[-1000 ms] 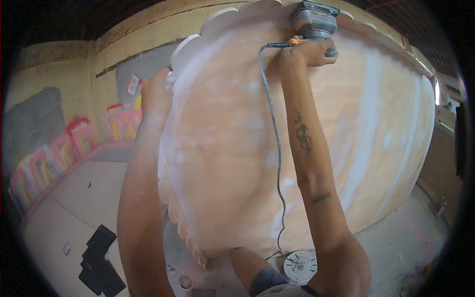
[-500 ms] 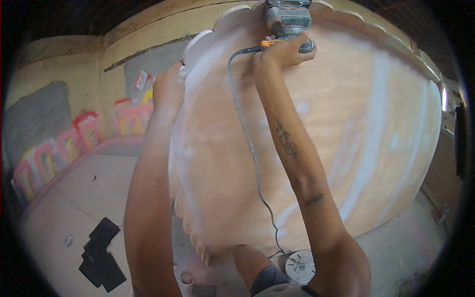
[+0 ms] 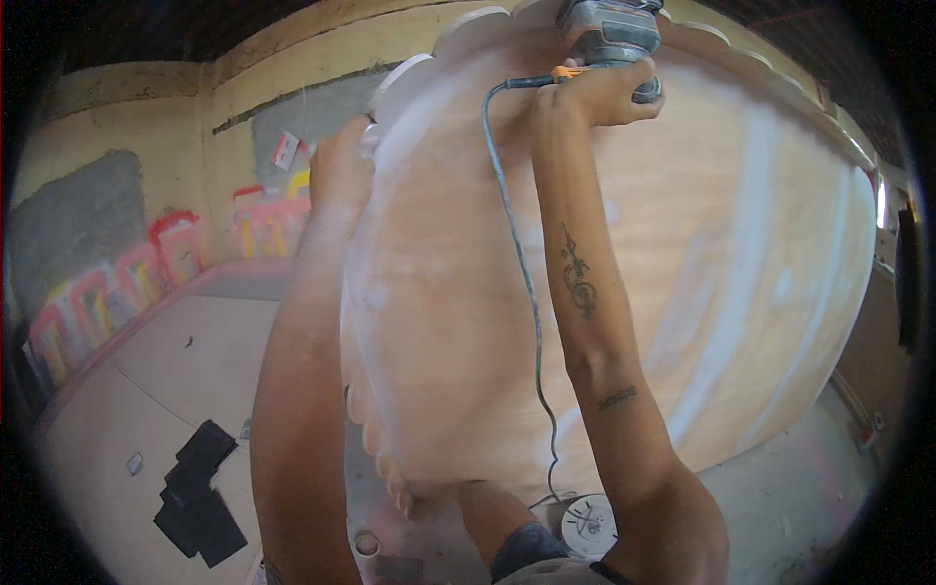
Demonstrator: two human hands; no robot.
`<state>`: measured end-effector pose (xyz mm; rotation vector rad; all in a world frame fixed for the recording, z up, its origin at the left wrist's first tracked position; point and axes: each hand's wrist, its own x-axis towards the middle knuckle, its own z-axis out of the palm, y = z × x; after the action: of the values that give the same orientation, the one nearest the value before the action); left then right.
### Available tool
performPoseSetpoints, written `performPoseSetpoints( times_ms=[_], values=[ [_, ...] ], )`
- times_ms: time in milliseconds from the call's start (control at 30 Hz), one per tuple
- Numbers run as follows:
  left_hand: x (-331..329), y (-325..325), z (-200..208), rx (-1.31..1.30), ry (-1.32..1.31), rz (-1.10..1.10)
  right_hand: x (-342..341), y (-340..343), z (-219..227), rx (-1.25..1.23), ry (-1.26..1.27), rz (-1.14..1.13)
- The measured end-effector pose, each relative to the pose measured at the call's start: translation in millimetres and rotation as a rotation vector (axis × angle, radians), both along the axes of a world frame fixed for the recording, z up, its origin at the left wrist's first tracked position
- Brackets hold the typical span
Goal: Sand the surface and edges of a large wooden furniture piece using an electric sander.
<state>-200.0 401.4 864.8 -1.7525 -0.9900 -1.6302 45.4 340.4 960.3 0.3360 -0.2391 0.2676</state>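
Note:
A power sander (image 3: 609,37), grey with an orange part, rests against the upper part of a large wooden panel (image 3: 468,234). My right hand (image 3: 606,96) is wrapped round its handle. From the sander a grey cord (image 3: 517,224) hangs down across the panel. The panel is pale wood with whitish filler streaks and a scalloped edge along its top and left side. At that left edge my left hand (image 3: 341,166) is closed round the rim; its fingertips are partly hidden behind the scallops.
Below, a white round cord reel (image 3: 589,526) stands on the floor beside my leg. Black sheets (image 3: 200,497) lie on a pale board at the lower left. A roll of tape (image 3: 367,544) sits near my left forearm. Paint-marked walls (image 3: 117,292) rise behind.
My right hand has slid the sander to the right along the panel's top, and the cord has swung right with it. My left hand stays on the edge.

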Motion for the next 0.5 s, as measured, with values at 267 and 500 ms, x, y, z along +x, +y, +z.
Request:
performPoseSetpoints(
  times_ms=[267, 500],
  values=[
    [7.1, -10.4, -1.9, -0.003, 0.004, 0.013, -11.9, -5.3, -9.2, -0.019, -0.047, 0.033],
    [7.3, -14.5, -1.9, 0.004, 0.017, 0.044, -13.1, -10.9, -13.0, -0.012, -0.077, -0.018]
  ],
)
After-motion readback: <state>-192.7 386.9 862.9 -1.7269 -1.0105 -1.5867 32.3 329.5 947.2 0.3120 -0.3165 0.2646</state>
